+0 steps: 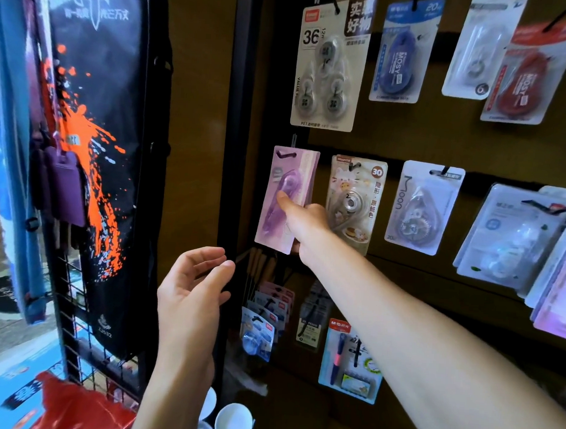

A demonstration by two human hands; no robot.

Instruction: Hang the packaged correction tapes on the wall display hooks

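Note:
A stack of purple packaged correction tapes hangs on a black wall hook at the left end of the middle row. My right hand grips the stack near its lower right edge, thumb pressed on the front blister, fingers behind. My left hand hovers below and to the left, empty, palm turned inward with fingers loosely apart. Other correction tape packs hang alongside: a cat-print pack and a "Moon" pack.
The upper row holds a 36 m three-pack, a blue Mosy pack and a red one. More packs hang below and at right. A black shelf post and a bag with orange splatter stand to the left.

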